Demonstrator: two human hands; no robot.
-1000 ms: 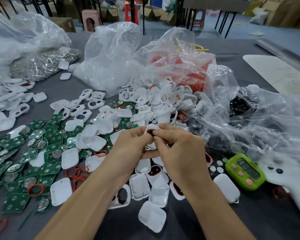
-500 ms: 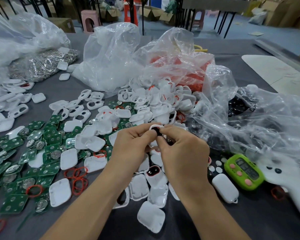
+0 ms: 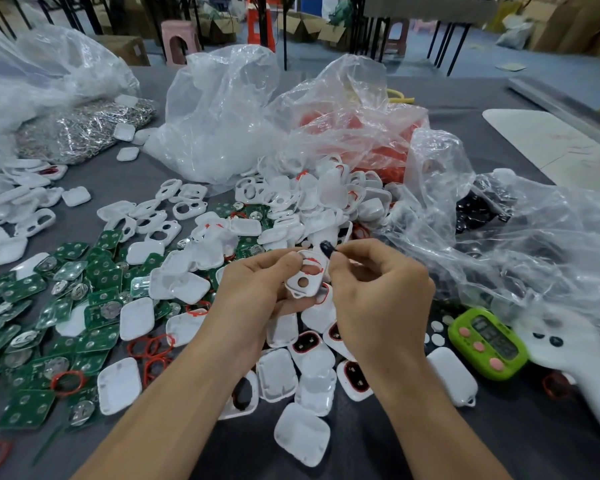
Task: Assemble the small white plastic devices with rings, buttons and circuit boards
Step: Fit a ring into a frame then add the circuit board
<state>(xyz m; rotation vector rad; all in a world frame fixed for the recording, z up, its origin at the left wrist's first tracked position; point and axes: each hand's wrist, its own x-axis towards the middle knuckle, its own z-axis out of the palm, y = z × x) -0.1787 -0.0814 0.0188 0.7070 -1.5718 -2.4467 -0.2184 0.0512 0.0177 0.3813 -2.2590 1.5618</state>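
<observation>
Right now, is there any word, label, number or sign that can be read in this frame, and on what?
No text is legible anywhere.
Green timer: display digits too blurred to read.
Green circuit boards: any print too small to read.
White sheet at the far right: faint marks, unreadable.

Grey table [image 3: 125, 183], white shells [image 3: 302, 434], green boards [image 3: 28, 408]

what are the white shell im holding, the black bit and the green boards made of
White shell: likely moulded plastic, smooth matte, crisp cut-outs. Black bit: rubber or plastic, faint sheen; too small to tell. Green boards: circuit-board laminate, glossy, with silvery metal discs.
</observation>
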